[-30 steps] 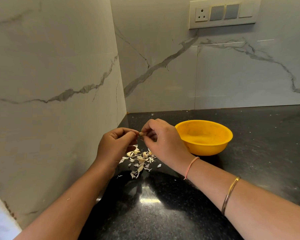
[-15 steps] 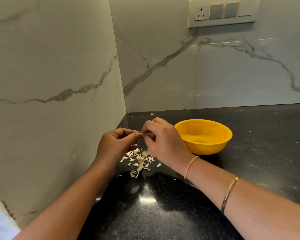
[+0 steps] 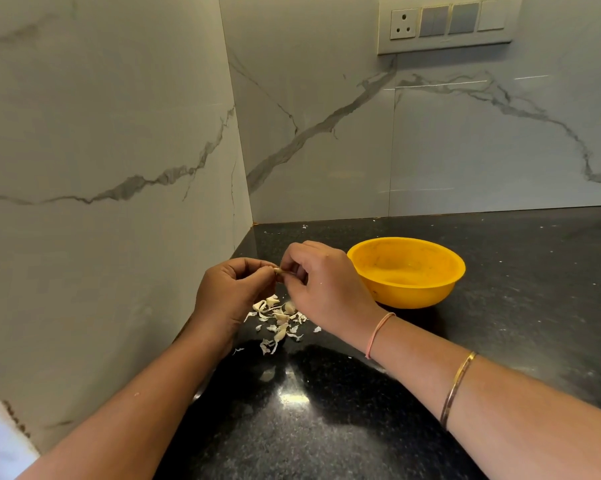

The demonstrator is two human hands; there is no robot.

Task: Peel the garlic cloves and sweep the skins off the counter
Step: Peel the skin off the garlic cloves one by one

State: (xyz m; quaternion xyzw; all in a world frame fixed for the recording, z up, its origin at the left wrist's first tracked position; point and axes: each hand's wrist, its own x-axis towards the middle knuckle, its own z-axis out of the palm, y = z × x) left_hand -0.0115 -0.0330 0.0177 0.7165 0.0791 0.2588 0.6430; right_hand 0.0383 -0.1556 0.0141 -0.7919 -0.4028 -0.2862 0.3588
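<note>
Above the dark counter (image 3: 499,323), near the corner of the marble walls, the left hand (image 3: 229,296) and right hand (image 3: 323,289) meet fingertip to fingertip, both pinching one small garlic clove (image 3: 277,270) held between them in the air. Directly below the hands a loose heap of pale skins (image 3: 278,318) lies on the counter. A yellow bowl (image 3: 408,271) stands just right of the right hand, apart from the skins.
</note>
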